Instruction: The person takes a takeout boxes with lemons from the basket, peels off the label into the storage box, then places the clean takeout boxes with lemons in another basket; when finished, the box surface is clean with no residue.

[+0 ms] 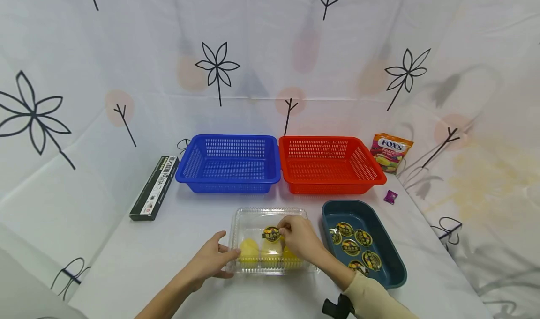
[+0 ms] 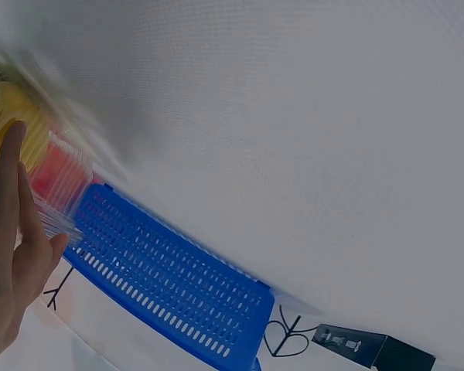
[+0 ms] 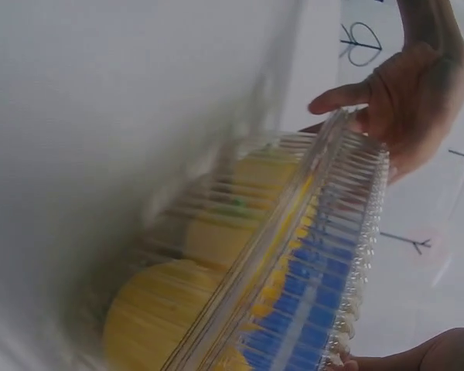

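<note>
A clear plastic clamshell box [image 1: 253, 220] sits closed on the table with several yellow fruits [image 1: 249, 252] in its front half. My left hand [image 1: 211, 258] rests at the box's left side, thumb and fingers spread around its edge. Over the lid, my right hand [image 1: 301, 238] pinches the right edge of a round black-and-gold sticker [image 1: 271, 233]. In the right wrist view, ribbed plastic shows the yellow fruits [image 3: 166, 313] inside, and my left hand [image 3: 414, 100] is at the far end. Through the left wrist camera, my left hand's fingers [image 2: 8, 193] lie along the ribbed side.
Right of the box, a dark teal tray [image 1: 394, 258] holds several similar stickers [image 1: 351, 247]. Behind stand a blue basket [image 1: 228, 188] and a red basket [image 1: 329, 189]. A pasta box [image 1: 155, 188] lies left; a candy bag [image 1: 390, 152] and small purple candy [image 1: 390, 196] are right.
</note>
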Available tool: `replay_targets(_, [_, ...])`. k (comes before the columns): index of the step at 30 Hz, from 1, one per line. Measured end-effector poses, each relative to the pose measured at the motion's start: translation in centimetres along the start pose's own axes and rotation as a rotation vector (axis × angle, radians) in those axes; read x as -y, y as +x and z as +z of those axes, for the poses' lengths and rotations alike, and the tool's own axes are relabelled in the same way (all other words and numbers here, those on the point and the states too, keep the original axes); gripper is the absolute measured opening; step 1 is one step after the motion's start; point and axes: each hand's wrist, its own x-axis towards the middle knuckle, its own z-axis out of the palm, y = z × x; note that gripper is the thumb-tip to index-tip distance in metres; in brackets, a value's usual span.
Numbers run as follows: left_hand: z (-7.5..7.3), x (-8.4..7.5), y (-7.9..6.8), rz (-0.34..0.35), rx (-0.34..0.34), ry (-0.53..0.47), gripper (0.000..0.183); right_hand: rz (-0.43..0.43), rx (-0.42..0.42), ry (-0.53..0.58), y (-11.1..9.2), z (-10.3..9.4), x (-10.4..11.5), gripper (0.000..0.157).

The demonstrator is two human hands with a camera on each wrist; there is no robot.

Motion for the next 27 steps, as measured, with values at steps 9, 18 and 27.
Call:
replay_targets(9, [0.1,-0.1,0.0,-0.012,-0.019,0.022,0.089,0.134,0.005,0.242,0.4,-0.1,-0.2,0.012])
replay_targets(18, [-0.1,0.1,-0.1,0.009,-0.017,0.019,0.086,0.14,-0.085,0.51,0.7,-1.3,-1.2,0.01])
replay_targets(27, [-0.4,0.3,-0.1,-0.006,-0.013,0.022,0.083,0.099,-0.114,0.19,1.0,-8.1,-4.1,0.024])
